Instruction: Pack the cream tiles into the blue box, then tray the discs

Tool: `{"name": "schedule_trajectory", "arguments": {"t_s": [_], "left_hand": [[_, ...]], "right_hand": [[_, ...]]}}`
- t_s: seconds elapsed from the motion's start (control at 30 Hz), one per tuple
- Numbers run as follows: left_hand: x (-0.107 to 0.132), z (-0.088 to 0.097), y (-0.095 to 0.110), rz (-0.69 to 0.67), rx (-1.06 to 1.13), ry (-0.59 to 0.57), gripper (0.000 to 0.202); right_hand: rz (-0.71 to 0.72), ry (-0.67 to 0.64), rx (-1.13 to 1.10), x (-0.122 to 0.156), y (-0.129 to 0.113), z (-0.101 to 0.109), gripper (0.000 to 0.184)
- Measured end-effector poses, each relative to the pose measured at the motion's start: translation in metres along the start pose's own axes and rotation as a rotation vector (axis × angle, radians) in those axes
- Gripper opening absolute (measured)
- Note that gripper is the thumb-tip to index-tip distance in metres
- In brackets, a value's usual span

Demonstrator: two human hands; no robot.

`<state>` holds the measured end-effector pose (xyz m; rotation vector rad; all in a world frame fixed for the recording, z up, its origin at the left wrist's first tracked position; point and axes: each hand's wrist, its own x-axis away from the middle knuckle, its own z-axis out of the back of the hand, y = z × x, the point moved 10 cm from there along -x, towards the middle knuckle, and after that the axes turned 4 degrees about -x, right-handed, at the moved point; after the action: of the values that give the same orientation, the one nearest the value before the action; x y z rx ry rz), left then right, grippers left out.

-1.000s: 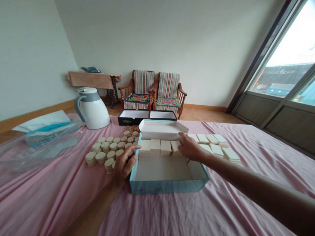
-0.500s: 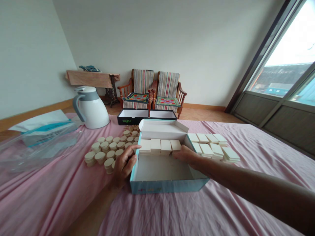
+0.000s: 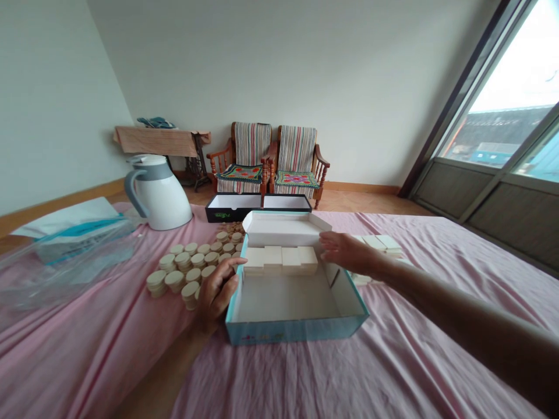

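Note:
An open teal box (image 3: 297, 329) with a white inside lies on the pink cloth. A row of cream rectangular blocks (image 3: 279, 259) stands along its far wall. My left hand (image 3: 216, 293) grips the box's left wall, thumb on the rim, fingers curled against the side. My right hand (image 3: 345, 250) hovers over the box's right wall with its fingers stretched out flat and nothing visible in them. Just beyond it, more cream rectangular blocks (image 3: 384, 242) lie in flat stacks on the cloth, partly hidden by the hand and forearm.
Several stacks of round cream discs (image 3: 187, 265) sit left of the box. Behind are a black tray-like box (image 3: 257, 208), a white jug (image 3: 159, 195) and a clear plastic bag (image 3: 65, 247). Two striped chairs (image 3: 271, 157) stand at the wall; a large window is at right.
My right hand has left the row of blocks inside the box, risen and moved right over the box's wall. My left hand has stayed on the box.

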<state>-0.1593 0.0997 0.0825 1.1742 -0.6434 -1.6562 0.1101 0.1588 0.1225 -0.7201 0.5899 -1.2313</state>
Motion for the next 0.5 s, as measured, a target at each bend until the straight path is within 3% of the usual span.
{"name": "schedule_trajectory", "arguments": {"t_s": [0.13,0.23,0.37,0.5], "left_hand": [[-0.001,0.000,0.000,-0.001,-0.039,-0.003,0.041],[-0.001,0.001,-0.001,0.008,-0.062,0.009,0.038],[-0.001,0.000,-0.002,0.027,-0.042,0.006,0.038],[-0.002,0.002,-0.001,0.028,-0.046,0.018,0.039]], "right_hand": [[0.176,0.030,0.227,0.018,0.000,0.043,0.043],[0.157,0.064,0.397,0.027,0.027,0.065,0.041],[0.054,0.039,0.558,0.029,0.074,0.076,0.043],[0.051,0.005,0.634,0.029,0.102,0.085,0.045]]}}
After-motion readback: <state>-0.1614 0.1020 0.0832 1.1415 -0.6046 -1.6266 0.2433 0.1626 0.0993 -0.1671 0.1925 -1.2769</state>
